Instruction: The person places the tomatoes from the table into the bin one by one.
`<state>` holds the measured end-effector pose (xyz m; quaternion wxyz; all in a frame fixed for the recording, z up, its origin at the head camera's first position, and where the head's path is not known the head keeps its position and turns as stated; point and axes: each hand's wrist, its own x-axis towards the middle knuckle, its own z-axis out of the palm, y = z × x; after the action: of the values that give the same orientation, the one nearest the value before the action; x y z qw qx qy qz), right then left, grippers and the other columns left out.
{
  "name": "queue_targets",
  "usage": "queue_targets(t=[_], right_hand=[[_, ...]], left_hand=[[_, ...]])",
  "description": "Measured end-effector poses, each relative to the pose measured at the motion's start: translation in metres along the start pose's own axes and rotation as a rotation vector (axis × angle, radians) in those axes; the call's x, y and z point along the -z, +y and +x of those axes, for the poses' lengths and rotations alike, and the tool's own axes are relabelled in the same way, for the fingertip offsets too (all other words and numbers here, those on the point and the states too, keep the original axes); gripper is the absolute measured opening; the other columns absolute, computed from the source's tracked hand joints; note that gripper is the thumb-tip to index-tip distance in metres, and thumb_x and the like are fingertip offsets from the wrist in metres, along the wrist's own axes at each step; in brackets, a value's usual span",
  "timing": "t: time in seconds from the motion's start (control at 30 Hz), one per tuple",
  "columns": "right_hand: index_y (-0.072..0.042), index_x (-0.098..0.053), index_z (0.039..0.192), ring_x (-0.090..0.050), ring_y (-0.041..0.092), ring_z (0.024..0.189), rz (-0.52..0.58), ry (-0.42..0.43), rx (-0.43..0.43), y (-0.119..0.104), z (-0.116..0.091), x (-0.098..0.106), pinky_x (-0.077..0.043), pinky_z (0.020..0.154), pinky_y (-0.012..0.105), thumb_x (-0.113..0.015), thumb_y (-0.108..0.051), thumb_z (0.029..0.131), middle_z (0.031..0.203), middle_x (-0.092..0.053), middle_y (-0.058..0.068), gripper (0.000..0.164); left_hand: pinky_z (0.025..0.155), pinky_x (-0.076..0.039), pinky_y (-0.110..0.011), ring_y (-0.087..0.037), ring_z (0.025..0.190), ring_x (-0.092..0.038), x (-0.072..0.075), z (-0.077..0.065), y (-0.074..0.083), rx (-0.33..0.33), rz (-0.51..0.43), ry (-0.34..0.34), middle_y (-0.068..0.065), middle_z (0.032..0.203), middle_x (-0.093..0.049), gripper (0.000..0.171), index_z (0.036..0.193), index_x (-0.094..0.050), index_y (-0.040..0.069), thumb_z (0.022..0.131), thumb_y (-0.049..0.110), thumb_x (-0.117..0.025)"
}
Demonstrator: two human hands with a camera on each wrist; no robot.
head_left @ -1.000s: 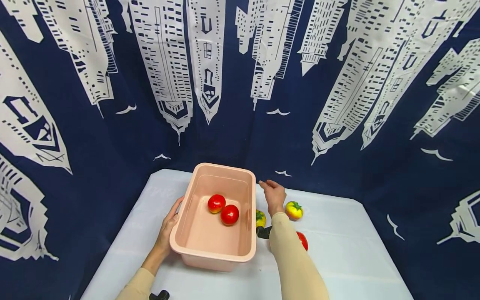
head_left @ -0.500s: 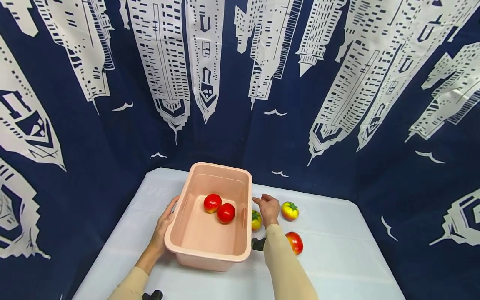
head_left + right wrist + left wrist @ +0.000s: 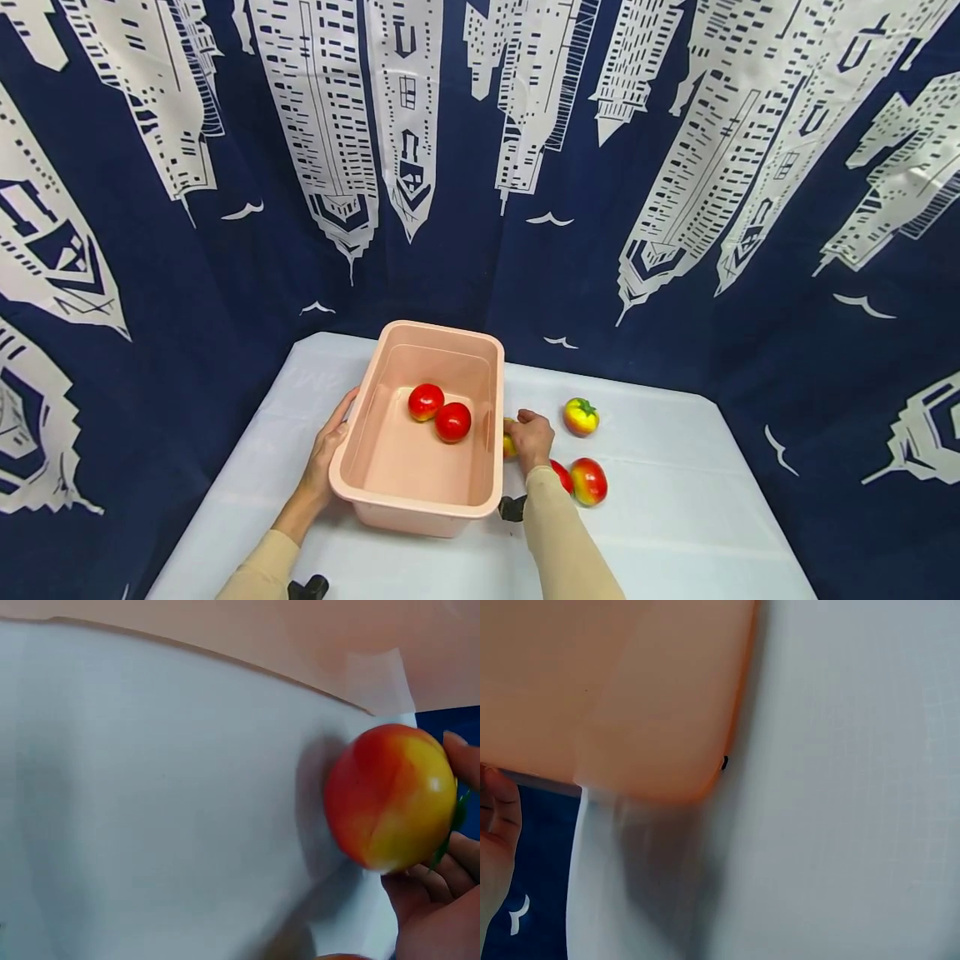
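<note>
- Head view: the right hand is beside the right wall of the pink plastic tub, its fingers at a yellow tomato-like fruit that is partly hidden by the hand and the tub's rim. The left hand rests against the tub's opposite wall. Inside lie two glossy fruits: a red one and a second red one, just beside it. Right of the tub, on the white tabletop, are a fruit with a green calyx, a red-and-yellow fruit and another, half covered by the sleeve.
- Left wrist view: the tub's outer surface fills the upper left, and bent fingers touch its edge. Whether the left hand truly clasps it, I cannot tell. The tub looks like thin, stiff plastic, probably light; under the rim should be a sound place to hold it.
- Right wrist view: thumb and fingers pinch the tomato-like fruit from two sides, near its calyx end. Whether it is clear of the tabletop is hard to tell. Its shiny skin suggests a firm, light, rather slippery ball; a grip around the widest part, clear of the leaves, should suit it best.
</note>
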<state>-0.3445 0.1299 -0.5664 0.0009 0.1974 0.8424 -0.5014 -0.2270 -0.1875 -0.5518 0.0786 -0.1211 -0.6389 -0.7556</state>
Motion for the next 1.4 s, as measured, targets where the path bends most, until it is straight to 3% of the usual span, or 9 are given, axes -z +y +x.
queue_targets(t=[0.23,0.5,0.9,1.1,1.4], right_hand=[[0.001,-0.067,0.119,-0.059,0.032,0.108,-0.049,-0.021,-0.027,0.006,0.000,-0.004,-0.049,0.099,0.044,-0.074,-0.019,0.078,0.119,-0.066,0.020,0.046],[0.001,-0.068,0.118,-0.059,0.033,0.108,-0.106,-0.017,-0.031,0.005,-0.004,-0.002,-0.049,0.097,0.044,-0.072,-0.021,0.078,0.122,-0.065,0.021,0.045],[0.000,-0.063,0.125,-0.056,0.033,0.114,-0.012,-0.040,-0.048,-0.003,0.001,0.006,-0.047,0.101,0.044,-0.076,-0.027,0.079,0.129,-0.060,0.022,0.054],[-0.003,-0.062,0.128,-0.056,0.032,0.114,0.040,-0.053,-0.037,-0.012,0.001,0.014,-0.047,0.102,0.045,-0.074,-0.029,0.083,0.131,-0.059,0.020,0.054],[-0.006,-0.059,0.133,-0.055,0.032,0.114,0.055,-0.018,0.060,-0.029,0.010,0.031,-0.048,0.102,0.043,-0.073,-0.032,0.086,0.133,-0.059,0.019,0.056]], left_hand=[[0.103,-0.032,-0.013,0.002,0.137,-0.034,0.005,0.000,0.001,-0.001,0.003,-0.023,-0.010,0.163,-0.018,0.058,0.156,-0.023,0.019,0.098,0.023,-0.026],[0.103,-0.031,-0.013,0.002,0.138,-0.033,0.006,0.000,-0.001,0.012,0.007,-0.033,-0.010,0.163,-0.018,0.060,0.156,-0.022,0.020,0.095,0.019,-0.026],[0.104,-0.030,-0.012,0.004,0.138,-0.031,0.007,0.000,0.000,0.013,0.010,-0.048,-0.006,0.164,-0.017,0.058,0.156,-0.021,0.023,0.098,0.022,-0.027],[0.103,-0.032,-0.015,-0.003,0.138,-0.035,0.006,0.000,0.003,0.018,0.009,-0.067,-0.008,0.162,-0.021,0.058,0.156,-0.021,0.023,0.098,0.022,-0.027],[0.104,-0.028,-0.012,0.003,0.139,-0.029,0.008,0.000,0.001,0.031,0.005,-0.077,-0.006,0.164,-0.016,0.058,0.156,-0.019,0.023,0.099,0.024,-0.026]])
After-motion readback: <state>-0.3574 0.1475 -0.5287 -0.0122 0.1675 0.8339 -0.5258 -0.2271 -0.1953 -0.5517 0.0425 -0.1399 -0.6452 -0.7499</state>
